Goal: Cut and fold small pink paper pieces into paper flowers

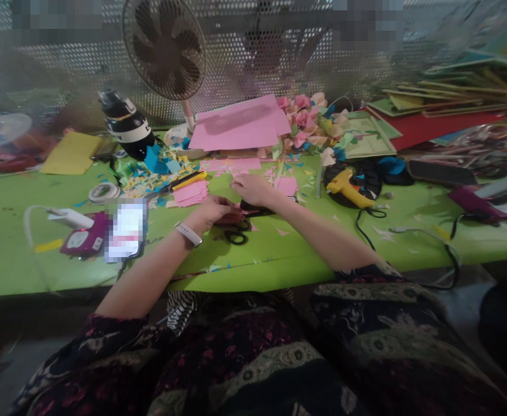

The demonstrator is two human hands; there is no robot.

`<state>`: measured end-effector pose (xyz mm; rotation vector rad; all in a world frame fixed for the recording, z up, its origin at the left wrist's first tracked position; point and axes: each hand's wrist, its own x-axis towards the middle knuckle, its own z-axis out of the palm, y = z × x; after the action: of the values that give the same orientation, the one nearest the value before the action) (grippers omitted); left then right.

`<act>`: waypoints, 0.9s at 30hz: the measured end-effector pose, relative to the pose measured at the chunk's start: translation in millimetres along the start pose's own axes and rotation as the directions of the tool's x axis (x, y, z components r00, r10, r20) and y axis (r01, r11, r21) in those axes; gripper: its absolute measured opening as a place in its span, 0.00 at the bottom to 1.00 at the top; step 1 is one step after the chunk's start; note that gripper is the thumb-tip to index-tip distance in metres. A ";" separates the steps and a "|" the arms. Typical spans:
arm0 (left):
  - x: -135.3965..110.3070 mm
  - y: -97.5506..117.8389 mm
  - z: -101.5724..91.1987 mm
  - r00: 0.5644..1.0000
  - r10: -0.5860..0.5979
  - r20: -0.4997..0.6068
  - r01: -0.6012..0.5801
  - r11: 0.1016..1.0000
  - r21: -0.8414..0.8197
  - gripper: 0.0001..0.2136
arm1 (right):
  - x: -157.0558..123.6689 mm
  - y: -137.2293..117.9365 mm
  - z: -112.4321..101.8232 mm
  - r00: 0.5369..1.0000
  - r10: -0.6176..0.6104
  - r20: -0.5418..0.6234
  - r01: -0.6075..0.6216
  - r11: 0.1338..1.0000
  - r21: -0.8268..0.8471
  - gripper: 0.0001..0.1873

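Observation:
My left hand [213, 212], with a pale watch at the wrist, is closed with its fingertips on a small piece of pink paper [231, 216]. Beside it, my right hand [253, 189] is closed over a long black tool [259, 209]; the palm hides most of it, and its kind is unclear. Black-handled scissors [236, 237] lie on the green table just below both hands. A stack of pink paper pieces [190, 193], topped by a yellow cutter [189, 180], sits left of my hands. Another pink piece [286, 185] lies to the right.
Paper scraps, a black bottle [127, 130], a fan [164, 49] and a large pink sheet [240, 123] stand or lie behind. At left are a phone [125, 231] and a purple power strip [86, 234]. A yellow glue gun [351, 188] and its cord are right.

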<state>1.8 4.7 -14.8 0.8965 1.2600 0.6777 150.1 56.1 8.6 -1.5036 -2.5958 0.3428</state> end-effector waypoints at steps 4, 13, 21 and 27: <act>-2.1 1.4 1.0 1.000 -0.004 0.007 0.004 1.000 -0.003 0.08 | -0.5 -0.6 -0.5 1.000 0.002 0.002 -0.002 1.000 0.006 0.20; 2.4 -1.2 -1.6 1.000 0.001 0.030 0.000 1.000 -0.016 0.05 | -0.4 -0.3 -0.3 1.000 0.003 0.009 -0.003 1.000 0.015 0.20; 0.0 0.8 -0.9 1.000 -0.014 0.019 0.015 1.000 -0.018 0.06 | 2.9 3.2 3.8 1.000 -0.014 0.000 0.014 1.000 0.011 0.20; -2.1 3.2 2.0 1.000 -0.022 0.008 0.022 1.000 -0.004 0.04 | 2.5 1.3 3.1 0.999 -0.039 0.004 0.039 0.999 -0.035 0.21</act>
<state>3.5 4.1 -10.9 0.8793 1.2593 0.6586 149.2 58.4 5.3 -1.4625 -2.6432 0.2971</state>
